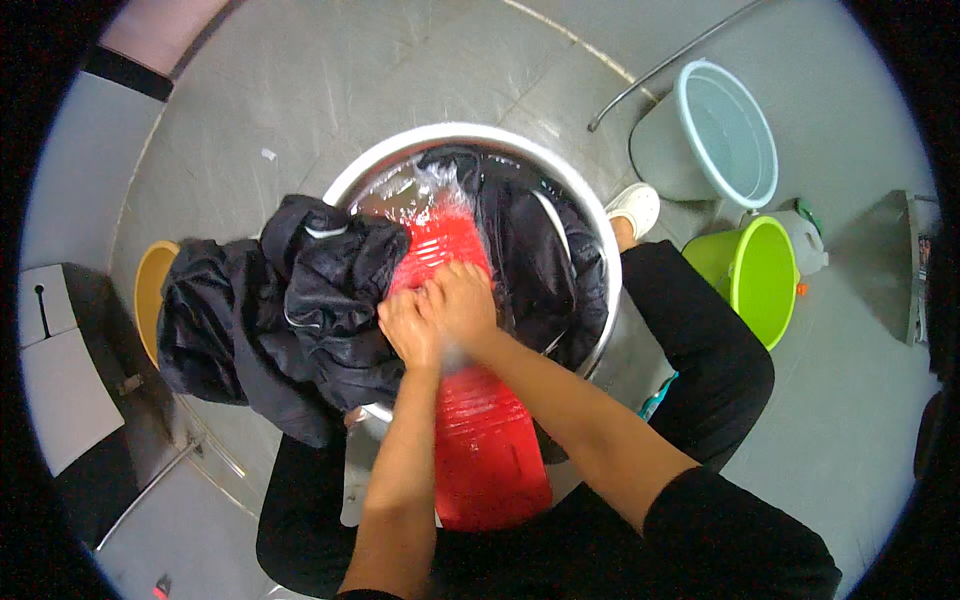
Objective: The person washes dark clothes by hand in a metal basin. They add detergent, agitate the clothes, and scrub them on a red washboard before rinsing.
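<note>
A red ribbed washboard [491,450] leans from my lap into a round metal basin [427,135]. Water with splashes [439,180] covers its far end. My left hand [412,322] and my right hand [465,300] lie side by side on the board, fingers curled. Whatever is under them is blurred and hidden, apart from a whitish smear by the wrists. Left of my left hand, a bundle of black clothing [330,300] with white piping hangs over the basin's rim. More wet black clothing [525,255] fills the basin's right side.
An orange-yellow tub [150,300] is partly covered by the hanging clothing. To the right stand a pale blue bucket [667,154], a green bucket [724,251] and a translucent jug [806,240]. A metal rod [675,56] slants behind them. My foot in a white clog [636,210] is beside the basin.
</note>
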Motion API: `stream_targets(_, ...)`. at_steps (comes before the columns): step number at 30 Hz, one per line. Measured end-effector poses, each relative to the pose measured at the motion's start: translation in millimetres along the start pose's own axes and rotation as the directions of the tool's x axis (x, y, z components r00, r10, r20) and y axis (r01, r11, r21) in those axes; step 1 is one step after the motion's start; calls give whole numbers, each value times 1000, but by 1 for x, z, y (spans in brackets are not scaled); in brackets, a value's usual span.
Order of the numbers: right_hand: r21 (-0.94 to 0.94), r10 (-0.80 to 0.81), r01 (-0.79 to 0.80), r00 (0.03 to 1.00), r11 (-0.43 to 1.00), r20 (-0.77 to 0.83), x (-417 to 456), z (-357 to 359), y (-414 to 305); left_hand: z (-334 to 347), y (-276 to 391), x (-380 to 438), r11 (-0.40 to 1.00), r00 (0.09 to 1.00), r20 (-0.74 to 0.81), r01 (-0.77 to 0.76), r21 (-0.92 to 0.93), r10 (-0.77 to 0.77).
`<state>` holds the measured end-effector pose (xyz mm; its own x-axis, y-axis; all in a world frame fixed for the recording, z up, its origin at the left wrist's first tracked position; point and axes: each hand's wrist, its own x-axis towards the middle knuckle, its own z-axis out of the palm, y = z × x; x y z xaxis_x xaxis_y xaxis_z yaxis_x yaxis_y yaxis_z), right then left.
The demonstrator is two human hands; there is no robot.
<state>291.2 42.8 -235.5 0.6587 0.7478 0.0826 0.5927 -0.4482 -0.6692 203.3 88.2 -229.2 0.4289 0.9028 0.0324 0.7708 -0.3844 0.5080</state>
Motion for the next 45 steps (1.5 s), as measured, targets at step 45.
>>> stream_targets(45,-123,-59,88,974,989,219,-59,-19,-1,-16,-10,-40,973,970,72,-228,-46,230)
